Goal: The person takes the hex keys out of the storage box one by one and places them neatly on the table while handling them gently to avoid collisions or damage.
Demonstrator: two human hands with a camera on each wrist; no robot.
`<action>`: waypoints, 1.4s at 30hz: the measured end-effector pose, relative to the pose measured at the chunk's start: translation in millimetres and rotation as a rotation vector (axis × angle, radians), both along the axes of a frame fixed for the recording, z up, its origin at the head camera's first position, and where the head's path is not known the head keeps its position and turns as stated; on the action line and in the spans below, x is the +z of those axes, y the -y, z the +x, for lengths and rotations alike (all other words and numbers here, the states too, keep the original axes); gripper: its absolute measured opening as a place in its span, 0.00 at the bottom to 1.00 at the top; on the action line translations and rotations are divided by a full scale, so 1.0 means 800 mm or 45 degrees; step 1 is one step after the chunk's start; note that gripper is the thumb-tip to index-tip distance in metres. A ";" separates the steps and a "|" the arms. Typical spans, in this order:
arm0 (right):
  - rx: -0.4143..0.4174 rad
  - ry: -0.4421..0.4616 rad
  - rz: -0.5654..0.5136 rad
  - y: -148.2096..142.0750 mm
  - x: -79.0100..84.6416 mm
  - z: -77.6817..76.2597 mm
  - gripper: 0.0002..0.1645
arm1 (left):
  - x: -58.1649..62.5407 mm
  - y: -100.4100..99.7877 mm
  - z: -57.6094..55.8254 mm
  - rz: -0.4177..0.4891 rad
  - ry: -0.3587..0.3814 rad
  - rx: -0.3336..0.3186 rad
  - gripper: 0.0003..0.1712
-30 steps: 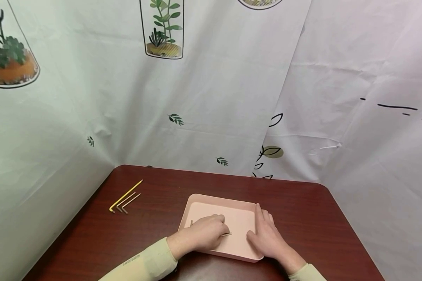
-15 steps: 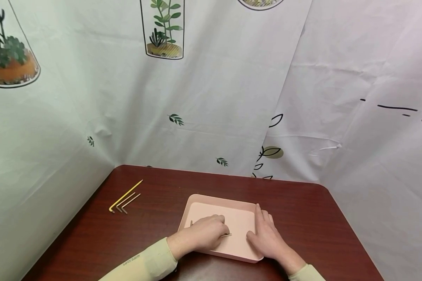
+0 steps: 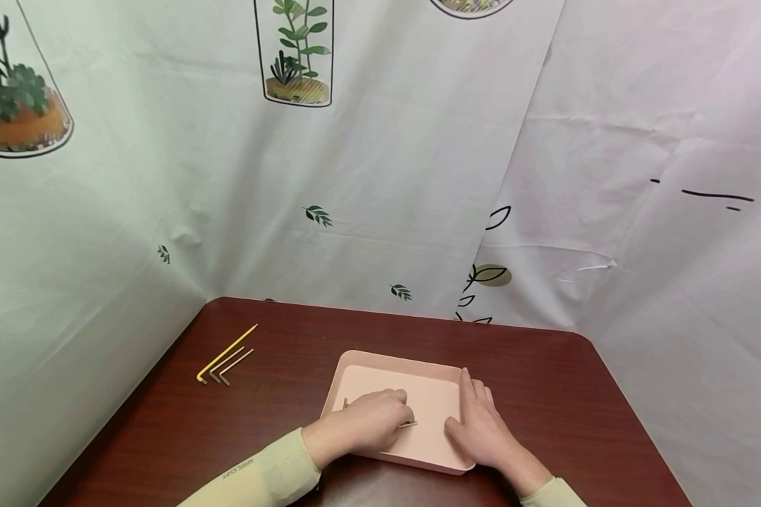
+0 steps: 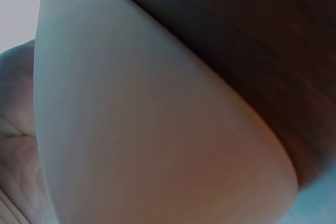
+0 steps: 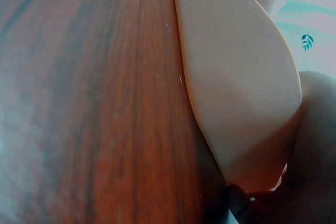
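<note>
A shallow pink tray [image 3: 428, 391] lies on the table before me. My left hand [image 3: 375, 420] reaches down into it with curled fingers. From under those fingertips pokes the end of a thin metal hex key [image 3: 409, 424]; the rest of it is hidden by the hand. Another short metal end [image 3: 345, 403] shows behind the left wrist. At the tray's right side, my right hand [image 3: 485, 429] grips the wall, thumb inside and fingers along the outside. Both wrist views show mostly the tray's outer wall [image 4: 157, 103], with part of the right hand [image 5: 315, 171] at the rim.
A yellow hex key [image 3: 227, 353] and two bare-metal hex keys [image 3: 236, 362] lie side by side at the table's far left. The dark red table [image 3: 292, 331] meets a white printed curtain [image 3: 380, 176] behind and at both sides.
</note>
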State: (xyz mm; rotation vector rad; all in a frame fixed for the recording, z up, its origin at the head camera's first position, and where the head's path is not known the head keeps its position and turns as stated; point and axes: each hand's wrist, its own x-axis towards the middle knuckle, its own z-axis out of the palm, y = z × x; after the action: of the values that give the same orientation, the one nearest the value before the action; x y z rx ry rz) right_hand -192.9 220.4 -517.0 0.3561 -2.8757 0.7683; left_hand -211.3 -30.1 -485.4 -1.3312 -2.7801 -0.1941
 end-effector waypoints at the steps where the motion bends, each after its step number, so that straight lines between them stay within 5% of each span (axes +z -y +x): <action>1: 0.000 0.002 0.001 0.000 0.000 0.000 0.60 | 0.000 0.000 0.000 -0.002 0.001 -0.002 0.11; 42: -0.005 0.024 0.016 0.000 0.001 0.000 0.61 | -0.002 0.007 -0.004 0.038 -0.025 -0.022 0.19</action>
State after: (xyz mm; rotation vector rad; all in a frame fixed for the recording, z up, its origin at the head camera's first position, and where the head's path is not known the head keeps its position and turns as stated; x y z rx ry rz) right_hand -193.0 220.7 -516.4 0.3471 -2.8987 0.7576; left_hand -214.4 -35.8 -486.8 -1.3430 -2.7398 -0.2216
